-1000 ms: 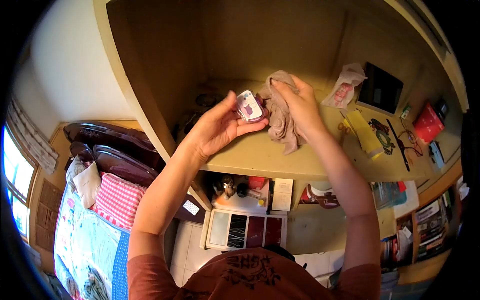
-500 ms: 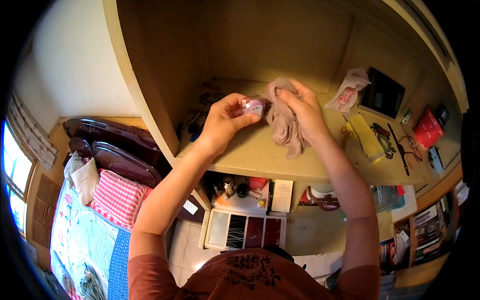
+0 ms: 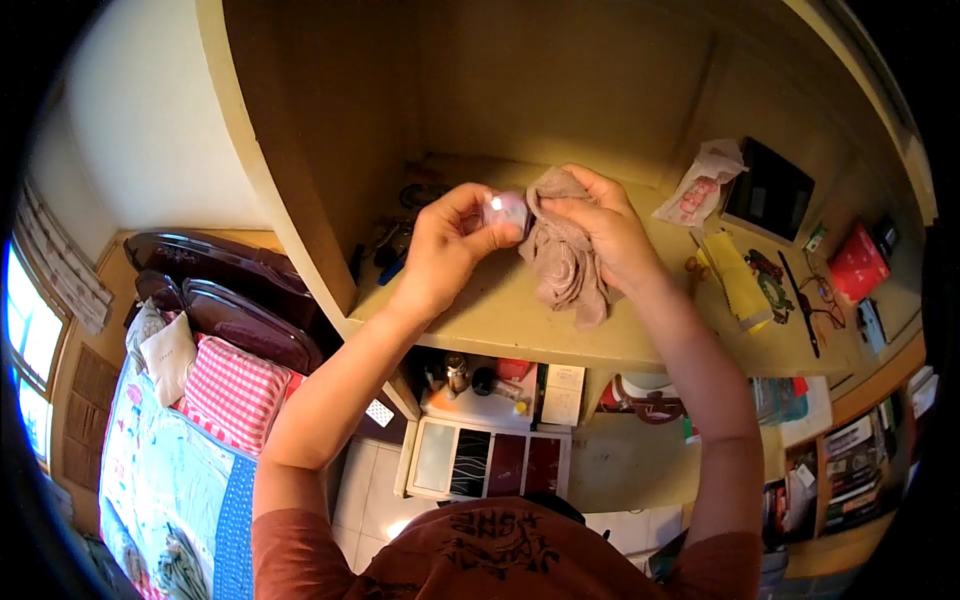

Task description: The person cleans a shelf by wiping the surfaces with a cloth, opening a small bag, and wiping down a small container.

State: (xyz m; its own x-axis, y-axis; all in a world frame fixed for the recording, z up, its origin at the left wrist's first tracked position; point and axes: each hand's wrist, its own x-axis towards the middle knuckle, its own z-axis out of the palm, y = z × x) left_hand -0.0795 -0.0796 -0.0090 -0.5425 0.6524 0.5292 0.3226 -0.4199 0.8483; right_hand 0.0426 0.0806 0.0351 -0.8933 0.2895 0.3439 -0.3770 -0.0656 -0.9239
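Between its thumb and fingers, my left hand grips a small, shiny, clear-and-purplish rounded container; glare hides its exact kind. My right hand is closed on a crumpled greyish-pink cloth, which hangs down in folds. The cloth's upper edge touches the right side of the container. Both hands are raised over a yellowish cabinet shelf.
On the shelf's right lie a plastic bag, a black tablet-like panel, a yellow packet, glasses and a red pouch. Dark small items sit at its left. A bed stands lower left.
The cloth has shifted against the container, and its folds hang differently. The container has turned slightly and now catches a bright glint. My hands stay in nearly the same place.
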